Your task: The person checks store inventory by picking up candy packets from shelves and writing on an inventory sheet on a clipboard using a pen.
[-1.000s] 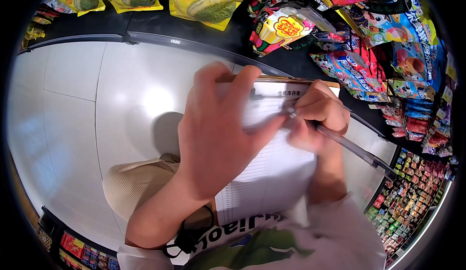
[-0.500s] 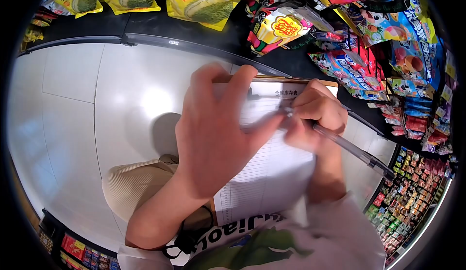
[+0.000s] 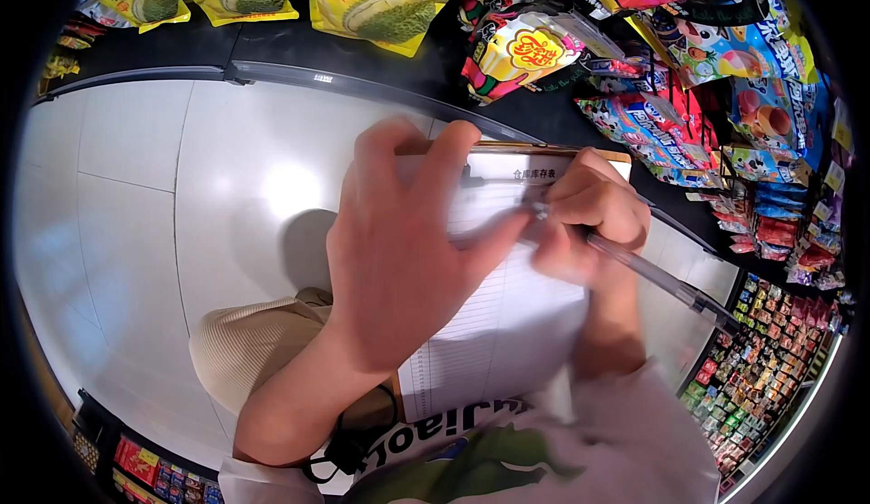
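A clipboard point(image 3: 619, 154) with a ruled paper form point(image 3: 480, 323) lies in front of my body, printed text showing along the form's top. My left hand point(image 3: 399, 241) grips the clipboard's upper left, fingers bent at the top edge and thumb stretched across the paper. That hand hides the board's upper left corner. On the right, my right hand point(image 3: 594, 209) is closed around a clear pen point(image 3: 657, 275), whose rear end slants down to the right. A small shiny tip shows over the paper beside my left thumb. Whether it touches the paper I cannot tell.
A black shelf point(image 3: 299, 51) runs across the top with yellow durian candy bags point(image 3: 376, 5). Lollipop bags point(image 3: 526, 51) and blue candy bags point(image 3: 770, 114) crowd the upper right. More packaged goods point(image 3: 761, 368) fill a lower right display. Pale floor tiles point(image 3: 118, 214) lie left.
Both hands and the clipboard hold nearly the same place. The pen has shifted very slightly in my right hand, and its rear end looks more blurred.
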Tool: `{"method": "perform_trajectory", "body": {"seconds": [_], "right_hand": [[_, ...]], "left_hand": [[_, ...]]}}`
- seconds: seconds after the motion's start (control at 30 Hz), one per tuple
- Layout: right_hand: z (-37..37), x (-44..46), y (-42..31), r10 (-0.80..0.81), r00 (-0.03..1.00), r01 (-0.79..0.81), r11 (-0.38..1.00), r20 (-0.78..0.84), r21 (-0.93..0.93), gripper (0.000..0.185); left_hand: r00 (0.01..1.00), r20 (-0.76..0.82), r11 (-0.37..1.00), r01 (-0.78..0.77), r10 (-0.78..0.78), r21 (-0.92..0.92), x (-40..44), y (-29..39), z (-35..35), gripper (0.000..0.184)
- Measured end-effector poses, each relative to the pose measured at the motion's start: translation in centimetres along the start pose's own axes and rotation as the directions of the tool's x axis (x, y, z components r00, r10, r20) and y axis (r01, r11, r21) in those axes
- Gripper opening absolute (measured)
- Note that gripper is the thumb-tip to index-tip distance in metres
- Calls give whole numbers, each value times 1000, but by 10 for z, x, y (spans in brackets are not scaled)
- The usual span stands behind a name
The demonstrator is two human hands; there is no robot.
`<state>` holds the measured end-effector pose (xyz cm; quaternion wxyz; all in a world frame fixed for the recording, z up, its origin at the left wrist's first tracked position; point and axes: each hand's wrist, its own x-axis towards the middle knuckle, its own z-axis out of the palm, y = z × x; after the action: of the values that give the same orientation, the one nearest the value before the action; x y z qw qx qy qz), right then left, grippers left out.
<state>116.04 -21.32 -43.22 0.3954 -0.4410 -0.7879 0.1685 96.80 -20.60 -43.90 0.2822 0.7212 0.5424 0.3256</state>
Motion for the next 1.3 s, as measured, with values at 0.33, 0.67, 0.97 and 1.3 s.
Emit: {"method": "perform_trajectory", "body": {"seconds": [0.33,0.67,0.97,1.3], "right_hand": [[1,1,0,23,1000,-23,1000,2,9,21],[1,1,1,7,1000,-7,1000,16,-6,21],[2,1,3,5,1000,-5,1000,19,-19,22],[2,1,2,18,1000,-18,1000,-9,-6,22]], "left_hand": [[1000,-2,1000,-4,4,-13,0,-2,0,62],[1000,-6,999,-3,3,-39,1,-4,1,63],[1000,-14,1000,-17,17,-19,2,-4,2,63],[1000,-4,1000,-10,10,-28,3,-4,1,63]]}}
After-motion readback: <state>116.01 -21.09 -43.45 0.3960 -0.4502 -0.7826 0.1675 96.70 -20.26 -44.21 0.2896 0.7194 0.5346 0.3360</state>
